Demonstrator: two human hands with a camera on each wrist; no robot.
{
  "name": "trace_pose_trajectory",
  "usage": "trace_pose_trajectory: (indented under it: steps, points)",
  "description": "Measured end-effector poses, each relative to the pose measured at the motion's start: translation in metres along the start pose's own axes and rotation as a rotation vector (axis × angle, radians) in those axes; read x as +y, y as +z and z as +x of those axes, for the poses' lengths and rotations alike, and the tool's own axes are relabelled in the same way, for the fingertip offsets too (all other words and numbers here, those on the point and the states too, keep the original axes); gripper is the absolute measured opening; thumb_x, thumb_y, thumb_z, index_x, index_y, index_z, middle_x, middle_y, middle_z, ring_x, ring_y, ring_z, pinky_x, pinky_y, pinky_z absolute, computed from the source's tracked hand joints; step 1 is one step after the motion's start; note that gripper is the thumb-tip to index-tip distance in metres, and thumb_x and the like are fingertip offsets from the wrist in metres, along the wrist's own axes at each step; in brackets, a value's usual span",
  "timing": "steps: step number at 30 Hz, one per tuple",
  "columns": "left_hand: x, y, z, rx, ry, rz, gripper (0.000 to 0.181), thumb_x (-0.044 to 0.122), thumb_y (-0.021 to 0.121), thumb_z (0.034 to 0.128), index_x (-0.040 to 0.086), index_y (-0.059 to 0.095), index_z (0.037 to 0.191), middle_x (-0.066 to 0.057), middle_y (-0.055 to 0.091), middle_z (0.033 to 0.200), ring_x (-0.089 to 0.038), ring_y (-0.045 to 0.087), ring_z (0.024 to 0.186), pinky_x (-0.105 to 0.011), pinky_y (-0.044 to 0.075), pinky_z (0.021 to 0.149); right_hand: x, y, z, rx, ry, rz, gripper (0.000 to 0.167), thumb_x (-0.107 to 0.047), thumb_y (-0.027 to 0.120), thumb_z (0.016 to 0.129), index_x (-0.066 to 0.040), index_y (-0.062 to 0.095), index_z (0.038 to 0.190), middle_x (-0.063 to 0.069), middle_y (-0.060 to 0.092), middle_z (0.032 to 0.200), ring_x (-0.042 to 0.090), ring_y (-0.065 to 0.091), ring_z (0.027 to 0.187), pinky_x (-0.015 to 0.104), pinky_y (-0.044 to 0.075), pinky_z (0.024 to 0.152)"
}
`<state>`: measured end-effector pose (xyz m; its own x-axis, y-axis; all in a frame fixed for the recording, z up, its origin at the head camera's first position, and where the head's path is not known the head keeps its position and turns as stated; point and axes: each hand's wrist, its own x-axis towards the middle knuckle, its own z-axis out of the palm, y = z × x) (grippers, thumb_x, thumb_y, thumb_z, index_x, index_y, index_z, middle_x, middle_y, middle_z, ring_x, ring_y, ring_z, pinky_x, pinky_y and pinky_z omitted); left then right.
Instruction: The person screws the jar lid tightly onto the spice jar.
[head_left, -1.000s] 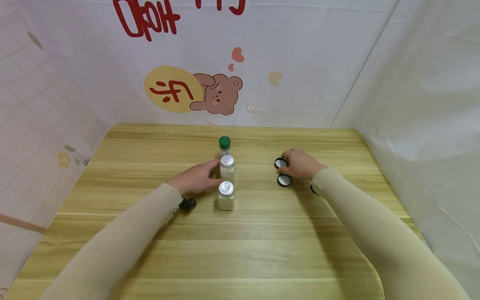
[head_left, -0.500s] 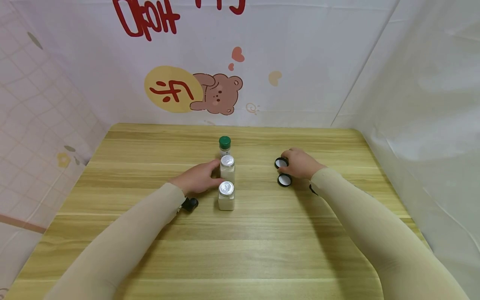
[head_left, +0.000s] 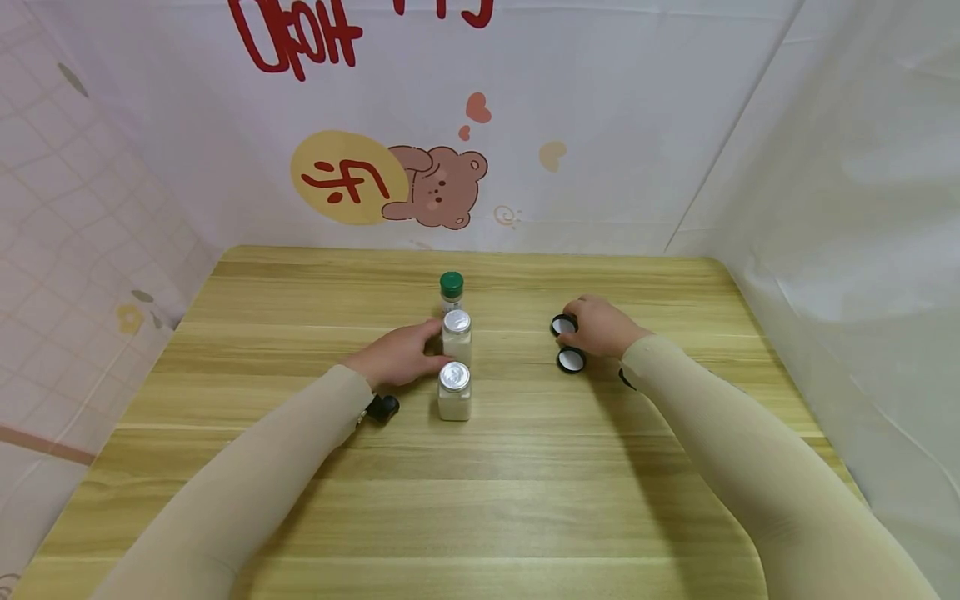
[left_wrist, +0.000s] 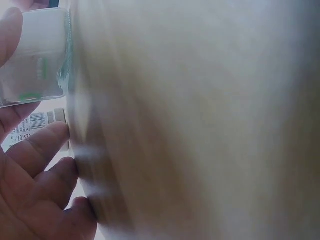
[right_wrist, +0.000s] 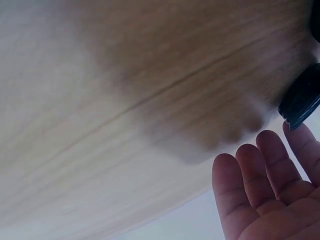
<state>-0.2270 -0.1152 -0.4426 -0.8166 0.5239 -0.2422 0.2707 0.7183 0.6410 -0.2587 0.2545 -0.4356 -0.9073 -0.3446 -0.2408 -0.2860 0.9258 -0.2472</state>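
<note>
In the head view, my left hand (head_left: 401, 355) holds a square glass jar (head_left: 457, 343) of pale contents, topped with a silver seal. Its thumb and index finger lie on opposite sides of the jar (left_wrist: 42, 55) in the left wrist view, and the other fingers are spread. A second such jar (head_left: 454, 400) stands just nearer to me. My right hand (head_left: 602, 327) pinches a black lid (head_left: 564, 326) lying white side up. The index fingertip touches that lid's rim (right_wrist: 298, 100) in the right wrist view; the thumb is hidden there. Another black lid (head_left: 572, 360) lies right beside it.
Behind the held jar stands a bottle with a green cap (head_left: 452, 283), partly hidden. The wooden table (head_left: 480, 508) has a white printed backdrop (head_left: 615, 100) along its far edge and white sheets at both sides. A black wrist camera (head_left: 384, 408) sits under my left wrist.
My left hand and forearm have shifted very slightly to the right, against the jar. The right hand, both lids and the jars stay in place.
</note>
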Motion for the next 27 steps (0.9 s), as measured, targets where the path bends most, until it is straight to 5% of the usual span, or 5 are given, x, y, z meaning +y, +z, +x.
trace_pose_trajectory:
  steps: [27]
  points:
    - [0.0,0.001,0.002,-0.003,-0.026,0.023,0.059,0.048,0.069,0.1009,0.031,0.048,0.153,-0.001,0.052,0.16,-0.029,0.044,0.153,-0.053,0.036,0.126,-0.016,-0.01,-0.002,0.068,-0.059,0.045,0.05,-0.027,0.072,0.098,0.003,0.062,0.136,0.019,0.069,0.13,0.034,0.066,0.118,0.05,0.054,0.102]
